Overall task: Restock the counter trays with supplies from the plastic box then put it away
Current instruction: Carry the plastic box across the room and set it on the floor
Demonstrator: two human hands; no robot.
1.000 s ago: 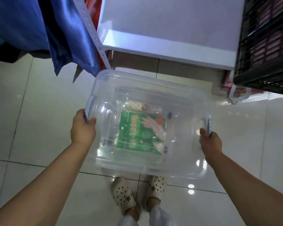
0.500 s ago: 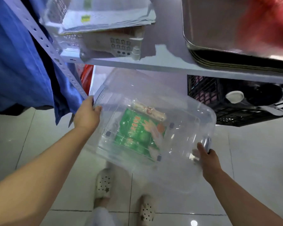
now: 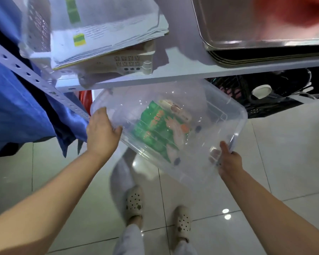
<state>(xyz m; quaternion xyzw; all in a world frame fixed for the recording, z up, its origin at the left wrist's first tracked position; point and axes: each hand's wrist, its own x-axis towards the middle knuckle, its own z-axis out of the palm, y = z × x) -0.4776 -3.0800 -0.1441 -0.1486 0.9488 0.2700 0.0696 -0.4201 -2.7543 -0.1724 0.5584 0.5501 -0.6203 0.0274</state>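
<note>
I hold a clear plastic box [image 3: 217, 115] with a lid in both hands, tilted with its far end under a white shelf board [image 3: 173, 75]. My left hand [image 3: 101, 133] grips the box's left end near the perforated shelf post. My right hand [image 3: 227, 159] grips the handle at the near right corner. Inside the box lies a green packet with a glove picture [image 3: 158, 133] and a small whitish packet [image 3: 175, 107] behind it.
On the shelf above sit a stack of papers [image 3: 103, 28] on a white basket [image 3: 129, 65] and metal trays [image 3: 265, 24]. A black crate [image 3: 234, 89] stands on the lower level at right. Blue cloth [image 3: 17, 107] hangs at left. My feet stand on the tiled floor [image 3: 284, 153].
The box has been lifted from in front of me, tilted and pushed with its far end under the shelf board. My view has risen to show the upper shelf.
</note>
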